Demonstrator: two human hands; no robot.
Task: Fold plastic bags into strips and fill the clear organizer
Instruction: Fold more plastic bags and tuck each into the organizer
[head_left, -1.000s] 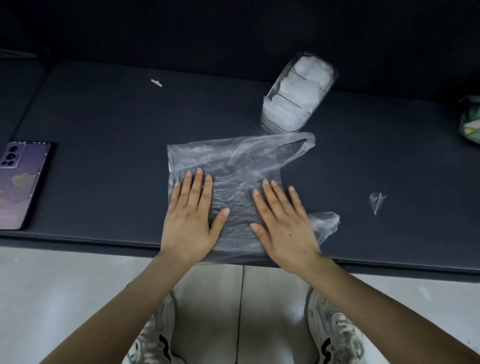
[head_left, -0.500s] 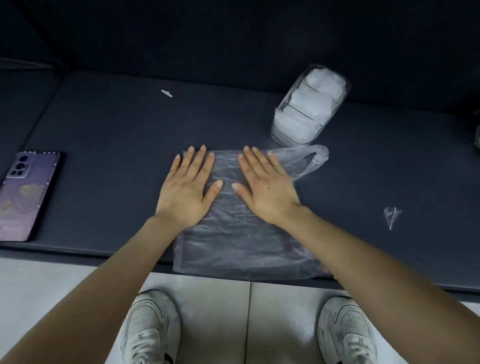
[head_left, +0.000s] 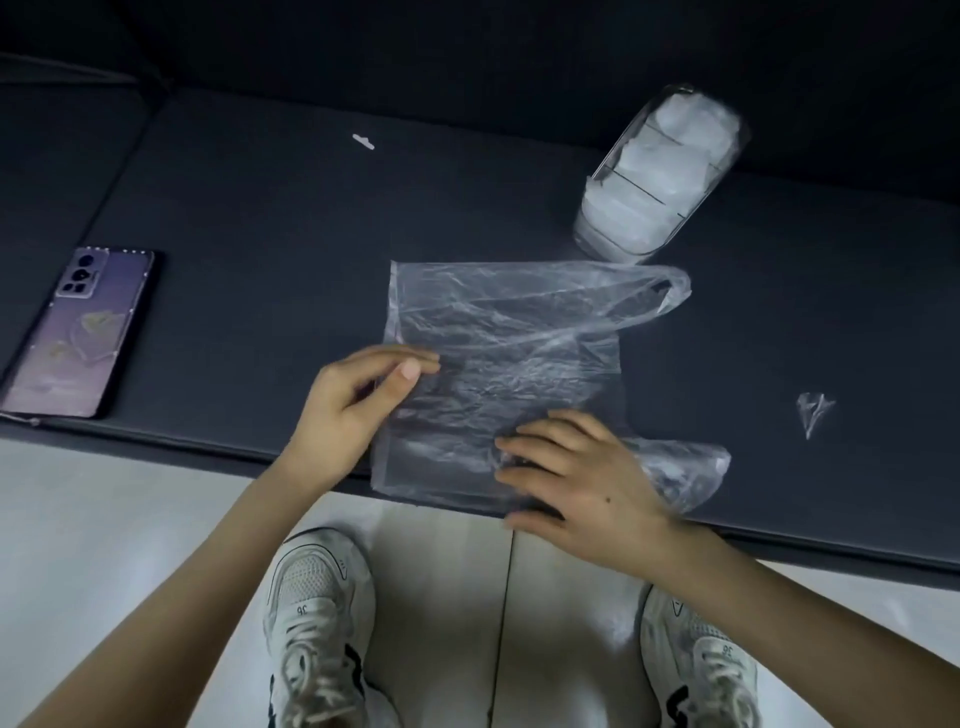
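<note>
Left hand (head_left: 363, 405) pinched the plastic bag's (head_left: 509, 332) left edge. Right hand (head_left: 587, 493), fingers apart, pressed the bag's near part at the bench's (head_left: 249, 218) front edge. The clear organizer (head_left: 660, 176) stood beyond the right hand and the smartphone (head_left: 78, 332) well left of the left hand.

Work surface was a dark padded seat (head_left: 260, 234) with a dark backrest (head_left: 467, 52) behind. Floor (head_left: 104, 545) below was pale tile, one grout line (head_left: 505, 597) running toward the seat edge. Light was dim, even.
</note>
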